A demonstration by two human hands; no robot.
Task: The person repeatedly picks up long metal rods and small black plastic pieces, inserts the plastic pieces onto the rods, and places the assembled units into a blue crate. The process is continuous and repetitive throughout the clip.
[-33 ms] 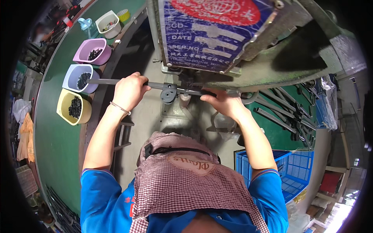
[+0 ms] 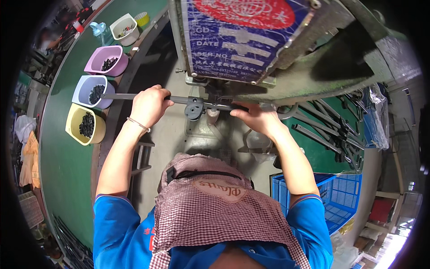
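Note:
A long grey metal bar (image 2: 181,99) lies level in front of me, under a press machine (image 2: 286,67) with a blue and red plate. My left hand (image 2: 150,105) is closed around the bar left of a black round wheel part (image 2: 194,109) mounted on it. My right hand (image 2: 255,117) grips the bar's right part just below the machine head. A thin bracelet sits on my left wrist. The bar's left end reaches toward the bowls.
On the green bench (image 2: 58,157) at left stand a yellow bowl (image 2: 74,130), a pale blue bowl (image 2: 80,87) and a purple bowl (image 2: 96,67), all with small black parts, plus a white tub (image 2: 124,28). Several grey bars (image 2: 331,130) lie at right; a blue crate (image 2: 345,197) sits below them.

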